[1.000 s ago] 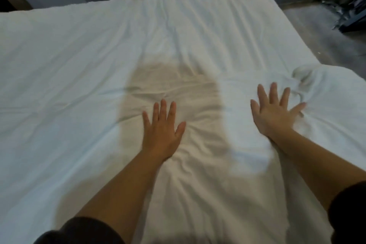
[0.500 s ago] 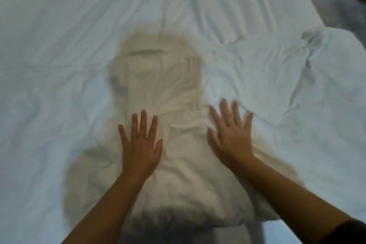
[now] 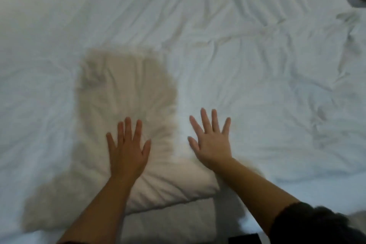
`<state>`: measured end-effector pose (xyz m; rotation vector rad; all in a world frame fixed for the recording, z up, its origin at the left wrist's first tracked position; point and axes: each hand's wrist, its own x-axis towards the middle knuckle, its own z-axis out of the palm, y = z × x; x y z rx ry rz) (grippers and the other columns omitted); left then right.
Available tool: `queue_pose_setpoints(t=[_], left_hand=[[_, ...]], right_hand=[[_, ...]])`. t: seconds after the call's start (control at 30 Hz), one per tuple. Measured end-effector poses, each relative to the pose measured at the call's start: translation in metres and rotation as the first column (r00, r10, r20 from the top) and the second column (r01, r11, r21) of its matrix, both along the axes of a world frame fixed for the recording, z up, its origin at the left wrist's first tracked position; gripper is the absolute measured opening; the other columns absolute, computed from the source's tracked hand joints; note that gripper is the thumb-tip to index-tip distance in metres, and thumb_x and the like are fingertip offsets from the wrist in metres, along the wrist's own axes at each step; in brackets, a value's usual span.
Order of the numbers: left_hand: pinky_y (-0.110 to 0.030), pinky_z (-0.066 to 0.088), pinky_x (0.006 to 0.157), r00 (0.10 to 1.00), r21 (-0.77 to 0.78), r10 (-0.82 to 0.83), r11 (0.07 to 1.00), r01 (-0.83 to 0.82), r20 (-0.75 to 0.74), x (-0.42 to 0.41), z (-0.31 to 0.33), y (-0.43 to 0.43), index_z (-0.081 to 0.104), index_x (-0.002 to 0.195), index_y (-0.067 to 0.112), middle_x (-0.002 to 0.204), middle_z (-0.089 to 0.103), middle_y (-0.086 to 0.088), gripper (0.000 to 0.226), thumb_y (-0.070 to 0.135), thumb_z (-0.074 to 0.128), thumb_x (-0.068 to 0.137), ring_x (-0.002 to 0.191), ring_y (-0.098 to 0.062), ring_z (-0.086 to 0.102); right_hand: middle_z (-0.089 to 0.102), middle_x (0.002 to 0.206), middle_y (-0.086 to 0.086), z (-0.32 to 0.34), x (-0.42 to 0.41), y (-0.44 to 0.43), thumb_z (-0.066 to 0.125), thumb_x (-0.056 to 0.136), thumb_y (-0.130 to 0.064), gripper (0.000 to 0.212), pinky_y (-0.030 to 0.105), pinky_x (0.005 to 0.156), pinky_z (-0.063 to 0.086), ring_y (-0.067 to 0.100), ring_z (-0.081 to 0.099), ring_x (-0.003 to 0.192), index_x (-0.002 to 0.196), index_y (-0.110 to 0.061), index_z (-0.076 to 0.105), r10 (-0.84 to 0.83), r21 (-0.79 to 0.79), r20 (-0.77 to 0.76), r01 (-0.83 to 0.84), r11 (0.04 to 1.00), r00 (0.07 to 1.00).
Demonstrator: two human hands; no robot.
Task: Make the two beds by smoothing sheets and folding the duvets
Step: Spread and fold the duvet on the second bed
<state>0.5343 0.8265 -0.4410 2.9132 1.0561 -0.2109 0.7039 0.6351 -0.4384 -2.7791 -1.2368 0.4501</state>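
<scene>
At 6 o'clock, left hand and right hand flat on white duvet, fingers splayed wide, holding nothing. Duvet fills frame; likely soft, light, crease-prone; grip near folded edge.

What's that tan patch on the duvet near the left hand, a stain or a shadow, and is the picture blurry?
Head view: the tan patch looks like a soft-edged shadow on the duvet, probably the person's own; the left hand lies in it, the right hand in brighter light; the whole frame is motion-blurred.
</scene>
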Motion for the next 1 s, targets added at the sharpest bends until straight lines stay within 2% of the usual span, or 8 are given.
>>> queue_pose_setpoints(t=[0.13,0.27,0.37,0.43,0.63,0.77,0.87,1.0], left_hand=[[-0.06,0.017,0.114,0.999,-0.059,-0.015,0.998,0.012,-0.05,-0.093,-0.014,0.013,0.033,0.149,0.008,0.157,0.023,-0.018,0.069,0.049,0.026,0.094,0.142,-0.034,0.027],[-0.064,0.014,0.112,0.992,-0.009,-0.126,0.992,0.126,0.0,-0.098,0.005,0.041,0.036,0.148,0.011,0.155,0.027,-0.018,0.067,0.048,0.03,0.092,0.142,-0.035,0.028],[-0.06,0.004,0.115,0.999,0.028,0.045,0.999,-0.045,0.019,-0.098,0.015,0.077,0.024,0.152,0.014,0.159,0.017,-0.017,0.069,0.049,0.026,0.092,0.146,-0.035,0.018],[-0.059,0.002,0.115,0.987,0.001,0.159,0.987,-0.159,-0.014,-0.116,0.008,0.091,0.022,0.153,0.016,0.159,0.016,-0.015,0.071,0.054,0.019,0.093,0.146,-0.035,0.015],[-0.064,0.009,0.112,0.982,-0.051,0.159,0.985,-0.164,-0.099,-0.185,-0.005,0.077,0.031,0.151,0.018,0.157,0.024,-0.015,0.071,0.056,0.025,0.092,0.143,-0.035,0.025],[-0.066,0.01,0.11,0.981,-0.008,0.148,0.989,-0.15,-0.127,-0.202,0.017,0.115,0.037,0.148,0.021,0.156,0.028,-0.013,0.068,0.056,0.026,0.091,0.142,-0.035,0.028],[-0.064,0.009,0.111,0.956,-0.019,0.256,0.965,-0.262,-0.144,-0.23,0.031,0.164,0.03,0.151,0.023,0.159,0.022,-0.011,0.071,0.059,0.017,0.091,0.145,-0.034,0.02],[-0.059,0.002,0.116,0.948,-0.05,0.288,0.954,-0.297,-0.138,-0.277,0.029,0.217,0.009,0.154,0.031,0.162,0.004,-0.003,0.077,0.064,-0.003,0.085,0.149,-0.028,0.003]], right_hand=[[0.006,0.163,0.006,-0.017,-0.044,0.0,0.02,0.095,-0.053,0.067,0.067,0.113,0.009,0.034,0.004,0.15,0.155,-0.023,0.021,-0.047,-0.129,0.044,0.053,0.99,0.998],[-0.011,0.163,0.008,0.015,-0.051,0.022,0.015,0.097,-0.055,0.067,0.066,0.114,0.001,0.035,-0.012,0.148,0.156,-0.025,0.003,-0.103,-0.169,0.006,0.103,0.98,0.995],[-0.011,0.163,0.005,0.029,-0.075,0.087,0.023,0.099,-0.055,0.064,0.067,0.114,-0.001,0.034,-0.013,0.148,0.155,-0.031,0.002,0.031,-0.017,-0.019,-0.032,0.999,0.999],[-0.006,0.164,0.004,0.02,-0.096,0.122,0.022,0.099,-0.055,0.062,0.069,0.112,0.001,0.035,-0.01,0.149,0.155,-0.033,0.007,0.152,-0.018,-0.02,-0.152,0.988,0.988],[0.011,0.162,0.011,-0.01,-0.13,0.096,0.027,0.094,-0.053,0.069,0.072,0.109,0.011,0.039,0.008,0.148,0.154,-0.021,0.024,0.279,-0.162,0.043,-0.269,0.949,0.959],[-0.002,0.163,0.014,0.01,-0.132,0.133,0.011,0.091,-0.06,0.074,0.071,0.11,0.006,0.041,-0.004,0.148,0.156,-0.024,0.008,0.253,-0.18,-0.024,-0.253,0.95,0.967],[-0.015,0.162,0.01,0.019,-0.164,0.195,-0.003,0.083,-0.063,0.079,0.068,0.112,0.001,0.038,-0.016,0.147,0.155,-0.031,-0.005,0.312,-0.115,-0.04,-0.315,0.942,0.949],[-0.009,0.163,0.007,0.01,-0.231,0.276,0.017,0.092,-0.065,0.07,0.071,0.11,0.001,0.038,-0.013,0.147,0.154,-0.036,0.0,0.363,-0.042,-0.026,-0.363,0.931,0.932]])
